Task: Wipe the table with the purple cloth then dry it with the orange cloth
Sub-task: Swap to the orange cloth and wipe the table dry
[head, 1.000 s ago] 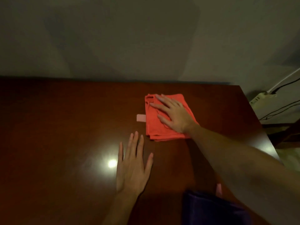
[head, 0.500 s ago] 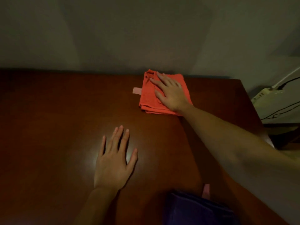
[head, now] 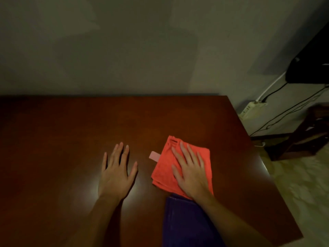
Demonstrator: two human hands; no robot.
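The folded orange cloth (head: 165, 170) lies on the surface (head: 71, 131), its near edge touching the purple cloth (head: 185, 223). The right hand (head: 191, 172) presses it flat with fingers (head: 184, 150) spread; the left hand (head: 115, 173) rests splayed beside it, holding nothing. Soft and light, it would likely slide best under a flat palm.

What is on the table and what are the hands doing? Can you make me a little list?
table: dark brown wood
orange cloth: folded, lying flat on the table
right hand: pressed flat on the orange cloth
left hand: flat on the bare table, fingers spread
purple cloth: at the near edge, touching the orange cloth
cloth tag: pale pink, sticking out on the orange cloth's left side
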